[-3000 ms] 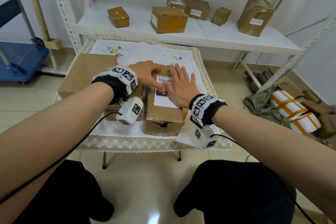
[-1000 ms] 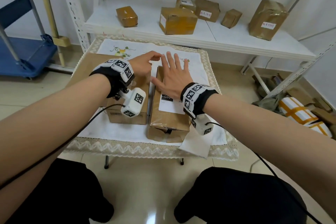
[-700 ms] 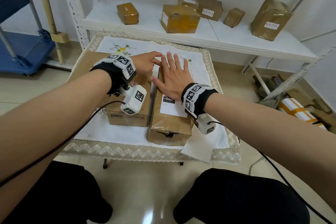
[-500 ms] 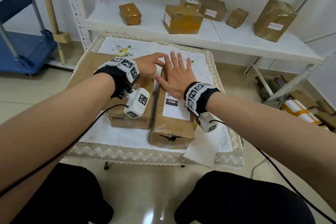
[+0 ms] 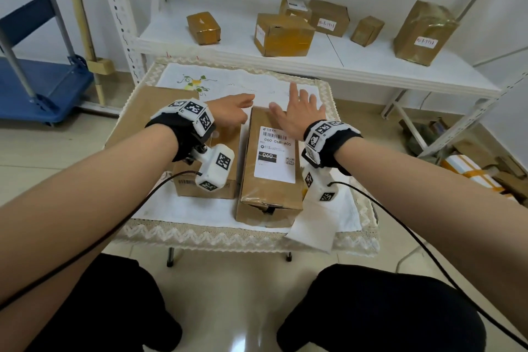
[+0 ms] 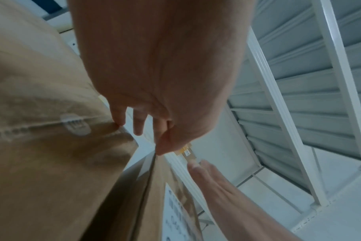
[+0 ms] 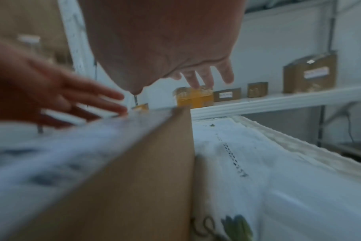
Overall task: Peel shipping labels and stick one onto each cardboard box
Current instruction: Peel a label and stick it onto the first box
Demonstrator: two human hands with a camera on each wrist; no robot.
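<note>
A long cardboard box (image 5: 271,197) lies on the small table with a white shipping label (image 5: 275,156) stuck flat on its top. My right hand (image 5: 297,113) hovers over the box's far end with fingers spread and straight, also seen in the right wrist view (image 7: 196,78). My left hand (image 5: 238,111) reaches to the far left corner of that box, fingers loosely extended. In the left wrist view one fingertip (image 6: 119,120) touches the far edge of a second, shorter box (image 5: 208,180) that stands just left. Neither hand holds anything.
A large flat box (image 5: 143,114) lies at the table's left. A white sheet (image 5: 314,228) hangs over the front right edge of the lace-trimmed cloth (image 5: 245,86). Several boxes (image 5: 283,34) stand on the white shelf (image 5: 371,66) behind. A blue trolley (image 5: 37,88) is at left.
Both hands slid forward along the long box, from on top of the label to the box's far end. The label now lies uncovered.
</note>
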